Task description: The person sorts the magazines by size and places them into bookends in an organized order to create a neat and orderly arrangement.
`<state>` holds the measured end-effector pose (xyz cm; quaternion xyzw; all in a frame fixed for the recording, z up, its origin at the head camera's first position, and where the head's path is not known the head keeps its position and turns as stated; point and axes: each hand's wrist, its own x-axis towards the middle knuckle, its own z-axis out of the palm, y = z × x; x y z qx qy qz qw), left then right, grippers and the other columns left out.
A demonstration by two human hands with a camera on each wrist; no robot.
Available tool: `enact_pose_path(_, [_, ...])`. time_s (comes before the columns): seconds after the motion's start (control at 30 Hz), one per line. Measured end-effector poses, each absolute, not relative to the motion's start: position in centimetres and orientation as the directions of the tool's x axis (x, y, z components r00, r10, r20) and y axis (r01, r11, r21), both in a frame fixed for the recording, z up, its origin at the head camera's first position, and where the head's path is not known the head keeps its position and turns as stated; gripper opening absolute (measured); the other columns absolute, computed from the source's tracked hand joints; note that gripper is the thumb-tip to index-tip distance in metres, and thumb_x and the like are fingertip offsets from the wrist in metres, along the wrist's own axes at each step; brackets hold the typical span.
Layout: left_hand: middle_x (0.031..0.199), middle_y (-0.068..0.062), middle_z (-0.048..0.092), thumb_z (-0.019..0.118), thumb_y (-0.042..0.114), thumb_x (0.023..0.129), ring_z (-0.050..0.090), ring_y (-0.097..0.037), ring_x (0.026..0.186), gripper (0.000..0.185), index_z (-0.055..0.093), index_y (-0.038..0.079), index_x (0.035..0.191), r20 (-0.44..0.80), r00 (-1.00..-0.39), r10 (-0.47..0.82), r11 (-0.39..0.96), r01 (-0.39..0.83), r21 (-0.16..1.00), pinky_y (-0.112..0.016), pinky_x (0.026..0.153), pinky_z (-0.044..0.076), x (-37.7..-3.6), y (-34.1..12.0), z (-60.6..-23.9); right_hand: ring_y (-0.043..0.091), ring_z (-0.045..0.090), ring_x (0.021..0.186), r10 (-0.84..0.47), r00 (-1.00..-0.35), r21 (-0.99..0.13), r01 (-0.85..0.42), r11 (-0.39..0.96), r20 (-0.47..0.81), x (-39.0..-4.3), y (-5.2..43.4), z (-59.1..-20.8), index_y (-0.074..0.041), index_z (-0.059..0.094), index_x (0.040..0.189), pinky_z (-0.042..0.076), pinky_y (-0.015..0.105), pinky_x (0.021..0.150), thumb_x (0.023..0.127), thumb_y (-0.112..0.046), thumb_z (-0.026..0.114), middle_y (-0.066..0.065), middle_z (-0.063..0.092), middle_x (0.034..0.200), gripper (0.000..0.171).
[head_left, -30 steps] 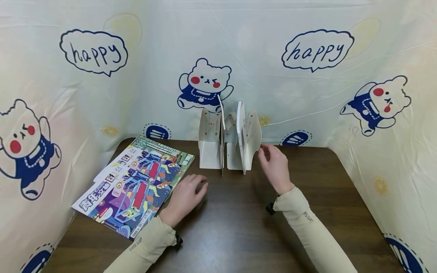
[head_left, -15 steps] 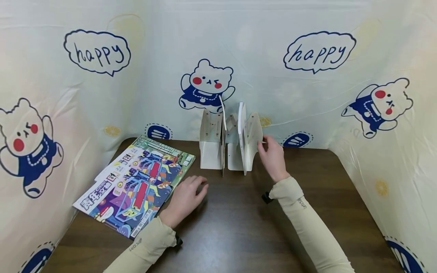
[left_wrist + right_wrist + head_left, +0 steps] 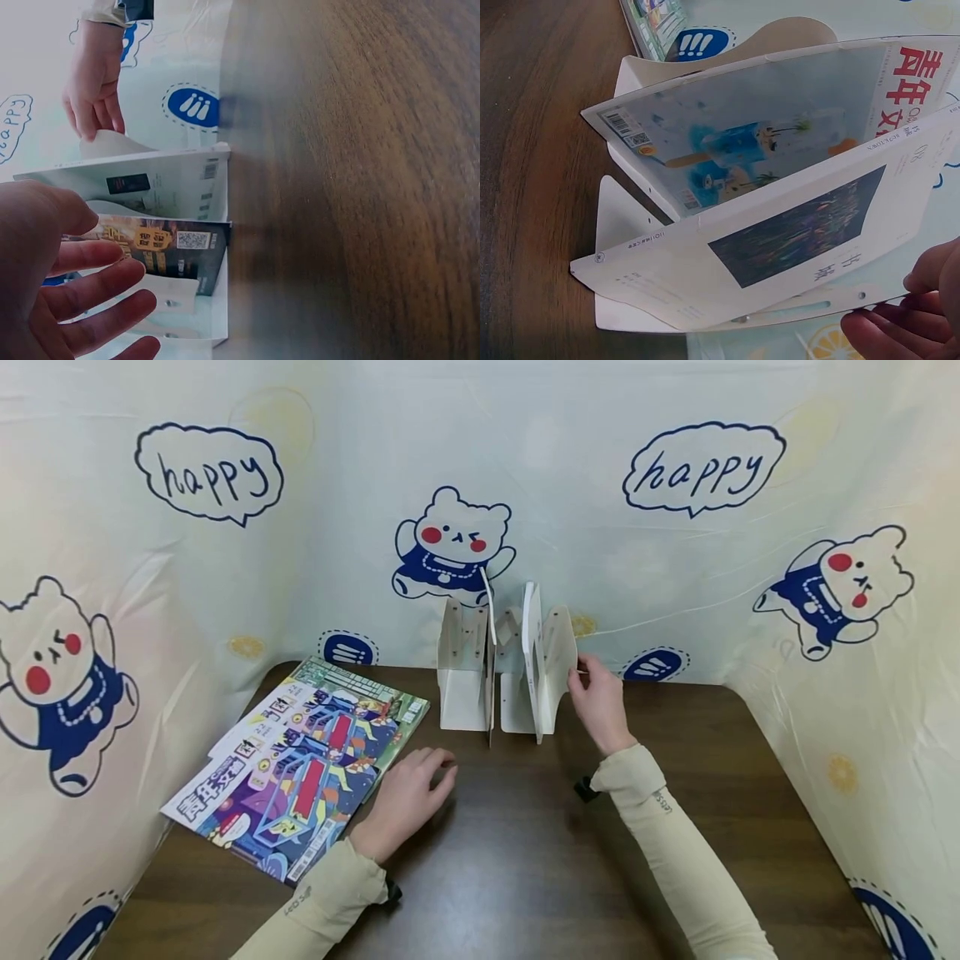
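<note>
Head view: the white rack (image 3: 462, 700) stands upright close to the rear edge of the surface (image 3: 510, 868), near the middle of that edge. It carries a thin magazine (image 3: 491, 668) and, to its right, a thick book (image 3: 531, 652); both project past the front of the rack's base. The right hand (image 3: 602, 703) pinches the outer edge of the rack's right panel (image 3: 559, 672). The left hand (image 3: 405, 795) holds nothing, fingers loosely bent, just beside a pile of magazines (image 3: 296, 781). The pile lies fanned from near the rear left corner along the left edge, one corner reaching that edge. Open room extends from the rack forward between the forearms, and from the right forearm to the right edge.

Left wrist view: the left hand's fingers are spread and relaxed in front of the rack. The thin magazine shows a dark cover with a printed code. Beyond the thick book, the right hand is at the panel's upper part.

Right wrist view: the right hand's thumb and fingers lie on opposite sides of the panel's edge. The thick book leans beside that panel, its cover bearing a dark picture.
</note>
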<state>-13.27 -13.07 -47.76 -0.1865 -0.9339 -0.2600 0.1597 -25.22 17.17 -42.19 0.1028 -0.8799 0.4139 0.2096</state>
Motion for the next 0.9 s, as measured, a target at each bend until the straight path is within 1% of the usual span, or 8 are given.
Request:
enact_pose_path(0.1, [0.094, -0.003, 0.073, 0.076, 0.018, 0.096, 0.066, -0.019, 0.083, 0.012, 0.075, 0.010, 0.105, 0.396, -0.882, 0.256, 0.799, 0.424, 0.427, -0.037, 0.069, 0.057, -13.3, -13.2, -47.9, 0.038, 0.074, 0.098, -0.004, -0.896, -0.693, -0.347, 0.631, 0.445, -25.3, 17.2, -42.0, 0.007, 0.065, 0.129, 0.063, 0.050, 0.080, 0.104, -0.009, 0.060, 0.028, 0.071, 0.120, 0.030])
enact_pose_path(0.3, [0.094, -0.004, 0.073, 0.077, 0.017, 0.095, 0.066, -0.019, 0.082, 0.014, 0.075, 0.010, 0.107, 0.379, -0.900, 0.217, 0.814, 0.381, 0.439, -0.037, 0.070, 0.059, -12.9, -14.2, -48.4, 0.037, 0.074, 0.097, -0.009, -0.899, -0.701, -0.347, 0.623, 0.437, -25.3, 17.3, -42.0, 0.006, 0.065, 0.128, 0.063, 0.050, 0.081, 0.103, -0.008, 0.060, 0.026, 0.072, 0.117, 0.029])
enact_pose_path(0.47, [0.100, -0.007, 0.074, 0.077, 0.017, 0.095, 0.069, -0.023, 0.088, 0.015, 0.074, 0.009, 0.108, 0.359, -0.918, 0.166, 0.817, 0.332, 0.471, -0.043, 0.075, 0.062, -12.6, -15.7, -48.4, 0.037, 0.074, 0.096, -0.008, -0.897, -0.703, -0.352, 0.618, 0.442, -25.4, 17.4, -42.0, 0.006, 0.066, 0.127, 0.063, 0.049, 0.080, 0.103, -0.006, 0.061, 0.027, 0.072, 0.117, 0.028])
enact_pose_path(0.57, [0.106, -0.010, 0.074, 0.075, 0.018, 0.096, 0.070, -0.028, 0.095, 0.019, 0.074, 0.007, 0.112, 0.329, -0.935, 0.133, 0.822, 0.289, 0.491, -0.048, 0.082, 0.062, -12.6, -16.9, -48.1, 0.037, 0.074, 0.095, -0.005, -0.894, -0.703, -0.355, 0.616, 0.447, -25.4, 17.4, -41.9, 0.007, 0.066, 0.127, 0.063, 0.050, 0.079, 0.102, -0.005, 0.061, 0.027, 0.072, 0.116, 0.027])
enact_pose_path(0.7, [0.111, -0.013, 0.074, 0.071, 0.022, 0.099, 0.070, -0.032, 0.101, 0.025, 0.072, 0.005, 0.117, 0.281, -0.955, 0.093, 0.828, 0.231, 0.511, -0.052, 0.087, 0.060, -12.6, -18.5, -47.7, 0.038, 0.074, 0.097, -0.003, -0.898, -0.710, -0.349, 0.612, 0.440, -25.4, 17.5, -41.9, 0.007, 0.066, 0.127, 0.063, 0.050, 0.080, 0.103, -0.006, 0.060, 0.028, 0.071, 0.118, 0.028])
enact_pose_path(0.8, [0.114, -0.015, 0.074, 0.070, 0.024, 0.100, 0.069, -0.033, 0.102, 0.028, 0.071, 0.005, 0.119, 0.263, -0.963, 0.064, 0.828, 0.198, 0.525, -0.054, 0.089, 0.060, -12.6, -19.7, -47.4, 0.039, 0.074, 0.098, -0.003, -0.902, -0.715, -0.344, 0.608, 0.432, -25.4, 17.5, -42.0, 0.007, 0.065, 0.128, 0.062, 0.051, 0.081, 0.103, -0.005, 0.060, 0.029, 0.071, 0.120, 0.029])
enact_pose_path(0.9, [0.115, -0.016, 0.073, 0.068, 0.025, 0.101, 0.069, -0.034, 0.104, 0.028, 0.071, 0.005, 0.120, 0.273, -0.962, 0.033, 0.826, 0.179, 0.534, -0.056, 0.090, 0.059, -12.7, -21.0, -47.1, 0.038, 0.074, 0.099, -0.003, -0.904, -0.720, -0.342, 0.604, 0.427, -25.4, 17.4, -42.0, 0.007, 0.065, 0.129, 0.062, 0.051, 0.082, 0.103, -0.005, 0.060, 0.029, 0.070, 0.120, 0.029])
